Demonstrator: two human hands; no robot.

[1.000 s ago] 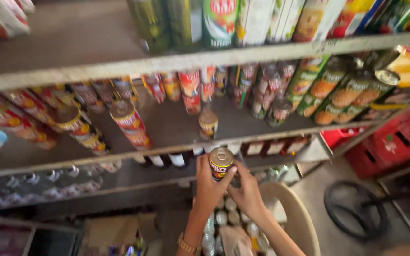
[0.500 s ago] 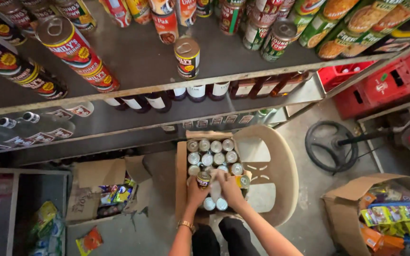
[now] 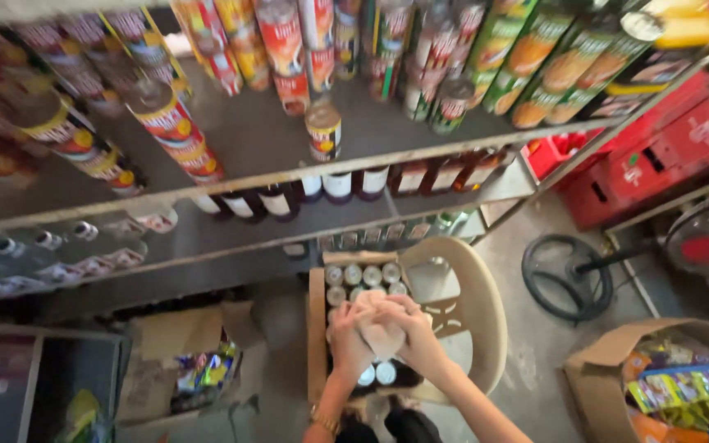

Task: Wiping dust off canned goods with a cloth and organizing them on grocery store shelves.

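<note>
Hands meet over an open cardboard box of tin cans: the left hand and the right hand are cupped together, fingers curled around something pale and rounded held between them, though blur keeps its kind from being told. A gold-coloured bracelet circles the left wrist. Below and beyond the knuckles, round silvery lids of the cans show in tidy rows, two more lids peeping out just under the hands. The box has raw brown flaps and rests on the seat of a cream plastic chair with a smooth curved back. Above it runs a grey shelf holding cylindrical cans with red and yellow labels, one standing alone near the front edge, and taller green and orange tins to the right. A lower shelf carries dark glass bottles with white labels. On the concrete floor lie a second, torn cardboard box with bright packets to the left, another brown box of yellow-green packets at the right, a black ring-shaped fan base, and red plastic crates stacked against the shelving.
</note>
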